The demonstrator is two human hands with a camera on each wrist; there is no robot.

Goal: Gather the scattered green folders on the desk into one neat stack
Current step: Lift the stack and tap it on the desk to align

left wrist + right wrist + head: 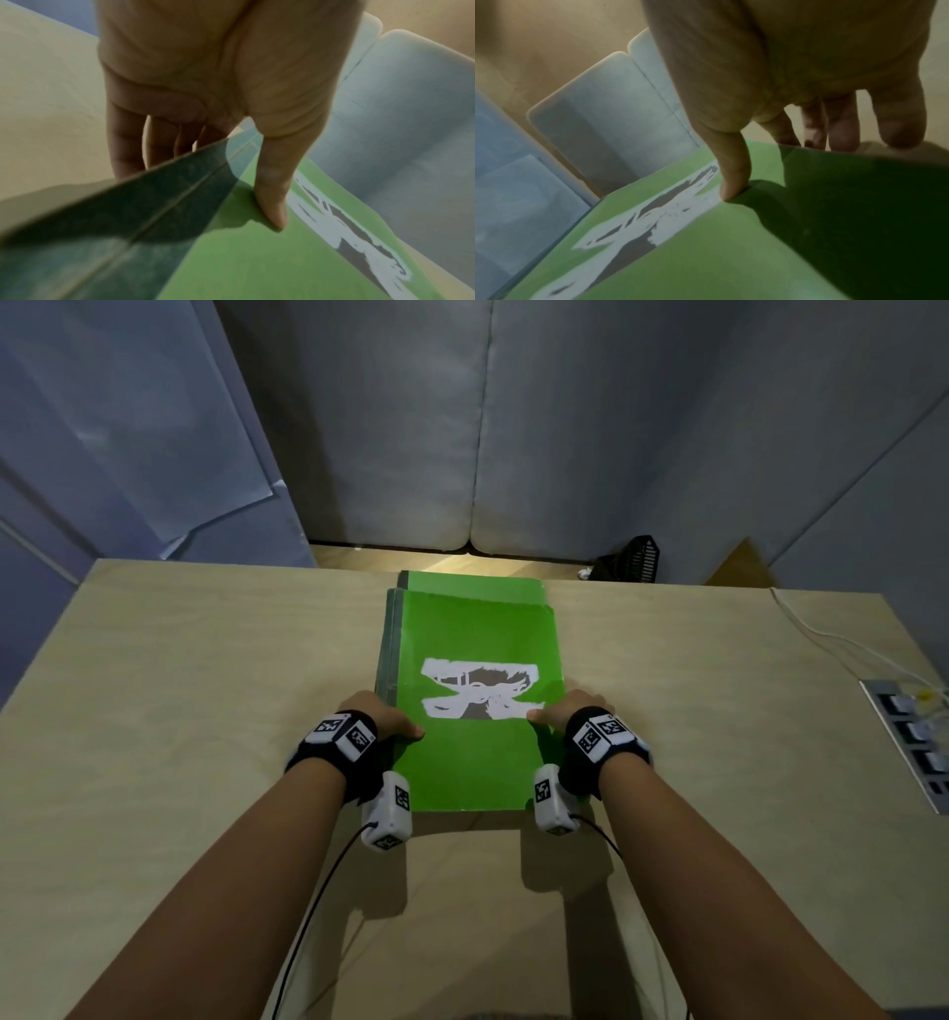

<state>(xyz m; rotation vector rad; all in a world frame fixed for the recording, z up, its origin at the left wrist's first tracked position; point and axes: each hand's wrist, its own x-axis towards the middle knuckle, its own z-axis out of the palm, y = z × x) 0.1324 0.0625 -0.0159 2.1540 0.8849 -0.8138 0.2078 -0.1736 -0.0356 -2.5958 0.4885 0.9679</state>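
Observation:
A pile of green folders [470,711] lies in the middle of the wooden desk [179,685]. The top folder [257,263] has a torn white label [480,688]. A lower folder [472,585] sticks out past its far end. My left hand [382,719] grips the pile's left edge, thumb [272,192] on top and fingers [128,146] down the side. My right hand [565,711] grips the right edge the same way, thumb [734,174] on the cover [706,253] and fingers [844,130] beyond the edge. The near end of the pile looks slightly raised.
A power strip [919,742] with a white cable [821,634] lies at the desk's right edge. Grey partition panels [462,428] stand behind the desk, and a black basket [634,559] sits on the floor beyond it.

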